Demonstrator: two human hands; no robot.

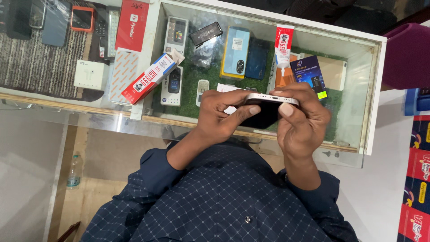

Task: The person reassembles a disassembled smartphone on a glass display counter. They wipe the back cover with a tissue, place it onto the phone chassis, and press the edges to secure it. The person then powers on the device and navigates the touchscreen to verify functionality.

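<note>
Taking the glass counter (134,117) as the landmark and reading from its left end: a group of handsets lies on a dark ribbed mat (40,54), with a small white earbud box (91,74) by the mat's near edge and a tall red carton (132,24) standing just right of it. A red-and-white glue box (150,78) lies slanted across the counter's dividing frame. Past the frame, inside the case on green turf, sit boxed keypad phones (175,31), a blue phone (236,51) and a darker one beside it. Above the counter's near edge the left hand (221,114) clasps the left end of a smartphone (268,104), thumb pressed on its dark face; the right hand (302,118) grips the right end, thumb on the corner. The phone is held edge-up, port toward the camera, likely so both thumbs can press its face, though what they press is hard to tell. A red-and-white glue tube (283,45) stands upright behind the right hand, next to a dark blue box (308,74). The hands hide part of the case's contents.
</note>
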